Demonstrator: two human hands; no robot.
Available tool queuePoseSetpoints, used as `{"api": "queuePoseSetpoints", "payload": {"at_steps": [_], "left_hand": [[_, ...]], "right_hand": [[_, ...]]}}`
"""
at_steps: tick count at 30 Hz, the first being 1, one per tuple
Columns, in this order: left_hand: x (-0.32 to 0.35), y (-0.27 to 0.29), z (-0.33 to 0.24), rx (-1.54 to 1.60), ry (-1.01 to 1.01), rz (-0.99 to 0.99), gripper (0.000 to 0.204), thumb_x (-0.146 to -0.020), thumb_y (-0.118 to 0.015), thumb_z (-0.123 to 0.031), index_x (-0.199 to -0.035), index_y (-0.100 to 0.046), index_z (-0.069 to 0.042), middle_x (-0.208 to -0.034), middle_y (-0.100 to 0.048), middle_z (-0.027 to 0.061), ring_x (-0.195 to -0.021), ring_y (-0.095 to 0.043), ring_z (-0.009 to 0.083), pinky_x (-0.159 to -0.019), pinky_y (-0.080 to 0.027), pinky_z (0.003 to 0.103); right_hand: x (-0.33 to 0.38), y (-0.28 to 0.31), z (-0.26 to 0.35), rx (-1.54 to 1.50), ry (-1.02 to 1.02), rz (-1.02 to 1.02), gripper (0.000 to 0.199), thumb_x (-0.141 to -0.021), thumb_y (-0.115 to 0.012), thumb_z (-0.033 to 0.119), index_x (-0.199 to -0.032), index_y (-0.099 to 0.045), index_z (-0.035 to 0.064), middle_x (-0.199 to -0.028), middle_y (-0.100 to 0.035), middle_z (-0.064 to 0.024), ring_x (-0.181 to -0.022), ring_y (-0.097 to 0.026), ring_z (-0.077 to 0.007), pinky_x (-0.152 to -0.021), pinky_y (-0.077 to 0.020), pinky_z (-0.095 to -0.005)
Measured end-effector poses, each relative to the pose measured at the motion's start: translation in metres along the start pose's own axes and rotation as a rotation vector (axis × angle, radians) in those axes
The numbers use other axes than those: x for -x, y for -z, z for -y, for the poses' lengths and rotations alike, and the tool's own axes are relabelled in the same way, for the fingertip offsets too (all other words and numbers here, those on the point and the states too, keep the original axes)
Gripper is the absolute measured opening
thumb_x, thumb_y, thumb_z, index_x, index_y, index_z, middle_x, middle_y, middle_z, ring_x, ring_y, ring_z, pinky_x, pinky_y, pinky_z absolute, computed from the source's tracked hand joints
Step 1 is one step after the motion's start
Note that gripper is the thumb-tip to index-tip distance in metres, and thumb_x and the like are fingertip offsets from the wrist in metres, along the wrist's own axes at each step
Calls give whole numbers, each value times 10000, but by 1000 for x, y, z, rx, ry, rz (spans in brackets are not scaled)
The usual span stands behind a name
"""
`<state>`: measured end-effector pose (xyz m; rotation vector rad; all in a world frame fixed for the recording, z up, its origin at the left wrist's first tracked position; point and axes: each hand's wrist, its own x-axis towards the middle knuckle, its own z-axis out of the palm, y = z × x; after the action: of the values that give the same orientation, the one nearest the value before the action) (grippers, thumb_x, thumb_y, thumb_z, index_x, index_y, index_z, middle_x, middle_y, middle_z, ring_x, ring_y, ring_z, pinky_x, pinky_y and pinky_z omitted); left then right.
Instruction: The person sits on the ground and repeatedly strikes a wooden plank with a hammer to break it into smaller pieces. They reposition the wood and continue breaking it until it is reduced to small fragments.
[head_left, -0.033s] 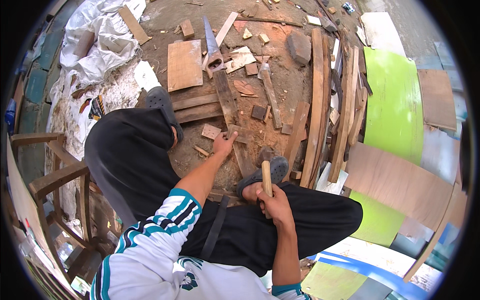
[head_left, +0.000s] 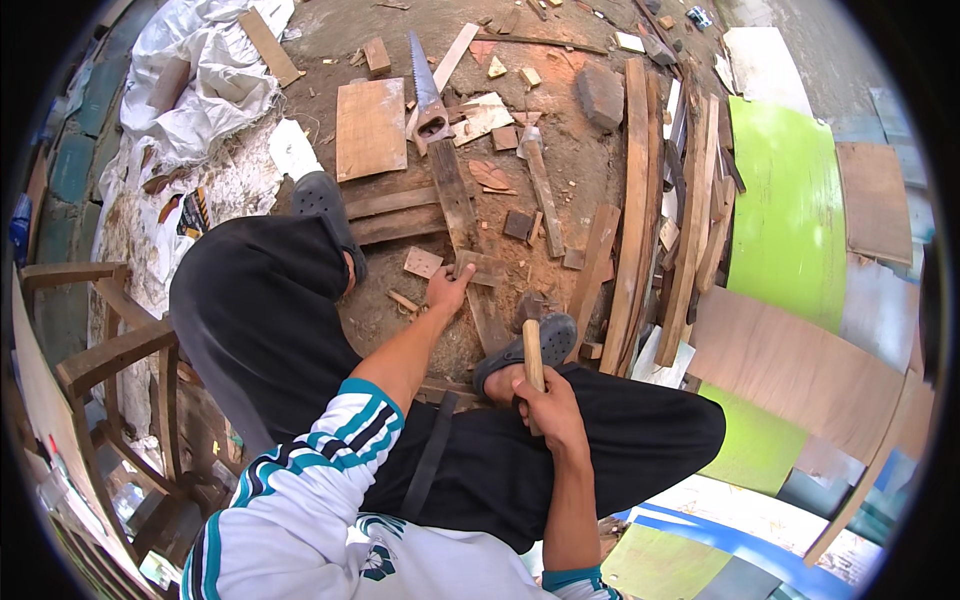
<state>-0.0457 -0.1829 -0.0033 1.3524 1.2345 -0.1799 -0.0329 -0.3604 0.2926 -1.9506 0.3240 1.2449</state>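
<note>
Your left hand (head_left: 447, 291) pinches a flat wood block (head_left: 488, 269) across a rough, weathered plank (head_left: 453, 195); your right hand (head_left: 552, 407) curls round a rounded, pale wooden handle (head_left: 533, 352).

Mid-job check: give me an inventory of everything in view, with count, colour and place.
Hand saw: one, grey blade, upper centre
Square board: one, tan, left of the saw
Stone block: one, grey-brown, upper right of centre
White sack: one, upper left
Wooden frame: one, brown, left edge
Long timbers: several, brown, right of centre
Green panels: two visible areas, right
Brown panels: several, right
Offcuts: many, mixed browns, ground
Plank: one, dark brown, below the saw
Wood block: one, brown, across the plank
Wooden handle: one, pale, in the right hand
Clogs: two, dark grey, on the feet
Left hand: one, holding the wood block
Right hand: one, gripping the handle
</note>
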Motion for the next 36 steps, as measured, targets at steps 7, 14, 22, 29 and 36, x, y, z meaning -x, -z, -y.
{"api": "queuePoseSetpoints", "payload": {"at_steps": [7, 14, 22, 29, 36], "left_hand": [[-6, -8, 10, 517, 34, 31, 702, -878, -691, -536, -1296, -568, 14, -1183, -649, 153, -1037, -652, 229, -808, -539, 377], [-5, 20, -12, 73, 52, 110, 741, -909, -615, -555, -1336, -535, 45, -1275, -609, 225, -1165, -610, 289, -928, -509, 390], [-6, 10, -16, 78, -105, -119, 741, -916, -596, -542, -1384, -497, 23, -1322, -592, 213, -1202, -583, 328, -1007, -453, 410], [-9, 18, -23, 35, -66, 1, 715, -920, -624, -514, -1373, -497, 24, -1282, -612, 209, -1191, -591, 312, -992, -465, 411], [-14, 12, -14, 59, -64, -26, 712, -913, -627, -526, -1341, -502, 29, -1251, -626, 197, -1148, -614, 301, -970, -475, 405]], "right_hand": [[-20, -15, 36, -15, 92, 74, 239, -846, -617, 10, -1079, -617, -41, -711, -584, -48, -566, -545, -116, -498, -435, -256], [-53, -24, 59, 20, 62, -15, 433, -855, -560, -31, -1280, -540, -115, -801, -645, -134, -625, -612, -160, -553, -502, -280], [-84, -28, 85, 23, 59, -110, 511, -849, -541, 4, -1333, -481, -151, -899, -650, -170, -686, -649, -185, -603, -536, -294], [-103, -24, 97, -180, 176, -133, 488, -855, -526, 3, -1301, -470, -186, -958, -628, -210, -701, -655, -216, -608, -535, -315], [-142, -25, 105, -133, 361, -72, 449, -843, -692, 67, -1237, -571, -110, -815, -669, -119, -687, -646, -158, -618, -530, -278]]}}
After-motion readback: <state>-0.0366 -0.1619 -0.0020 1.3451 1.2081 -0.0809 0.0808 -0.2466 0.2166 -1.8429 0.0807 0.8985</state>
